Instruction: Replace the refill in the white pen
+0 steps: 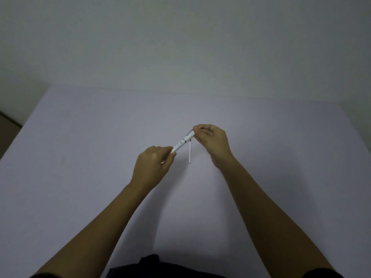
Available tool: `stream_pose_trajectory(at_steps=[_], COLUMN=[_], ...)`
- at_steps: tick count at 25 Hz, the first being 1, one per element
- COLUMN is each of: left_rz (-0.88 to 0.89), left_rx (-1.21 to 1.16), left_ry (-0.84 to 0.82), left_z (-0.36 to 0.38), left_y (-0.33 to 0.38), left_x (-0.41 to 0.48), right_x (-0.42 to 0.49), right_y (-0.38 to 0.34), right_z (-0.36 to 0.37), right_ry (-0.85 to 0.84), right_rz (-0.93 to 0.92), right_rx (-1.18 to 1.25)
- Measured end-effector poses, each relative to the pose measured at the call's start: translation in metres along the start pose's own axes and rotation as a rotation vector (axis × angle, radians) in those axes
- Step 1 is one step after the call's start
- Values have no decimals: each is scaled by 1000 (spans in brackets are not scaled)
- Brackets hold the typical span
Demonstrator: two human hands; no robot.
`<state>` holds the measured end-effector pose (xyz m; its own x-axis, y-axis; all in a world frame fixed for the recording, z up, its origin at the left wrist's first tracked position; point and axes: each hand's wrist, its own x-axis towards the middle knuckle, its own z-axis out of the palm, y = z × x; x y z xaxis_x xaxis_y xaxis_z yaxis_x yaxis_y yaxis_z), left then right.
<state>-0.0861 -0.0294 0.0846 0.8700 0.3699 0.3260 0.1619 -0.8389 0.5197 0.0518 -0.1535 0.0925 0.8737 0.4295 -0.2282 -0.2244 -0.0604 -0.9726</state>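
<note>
Both arms come up from the bottom edge, bare forearms angling in toward each other so the hands meet near the middle. Left hand (154, 162) is curled with its back to the camera, fingertips pinched shut on the near end of the white pen (183, 141). Right hand (213, 142) sits a bit farther out and higher, wrist bent, fingers bunched in a tight pinch grip on the pen's far end. Elbows are out of view.

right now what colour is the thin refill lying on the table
White refill, with a darker top end, seen in the head view.
</note>
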Motion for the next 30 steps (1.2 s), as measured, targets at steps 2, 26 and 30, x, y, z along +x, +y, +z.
stream_pose_trajectory(at_steps=[2, 26, 30], left_rz=[-50, -570, -594], left_rx=[43, -77, -95], left_ry=[-99, -104, -119], left_z=[9, 137, 132], left_y=[-3, -34, -27], left_x=[11, 13, 11], right_x=[9, 6, 7], right_y=[5, 168, 163], right_z=[2, -35, -35], right_ry=[6, -28, -78], right_rz=[-1, -124, -77], right_rx=[-105, -1316, -1297])
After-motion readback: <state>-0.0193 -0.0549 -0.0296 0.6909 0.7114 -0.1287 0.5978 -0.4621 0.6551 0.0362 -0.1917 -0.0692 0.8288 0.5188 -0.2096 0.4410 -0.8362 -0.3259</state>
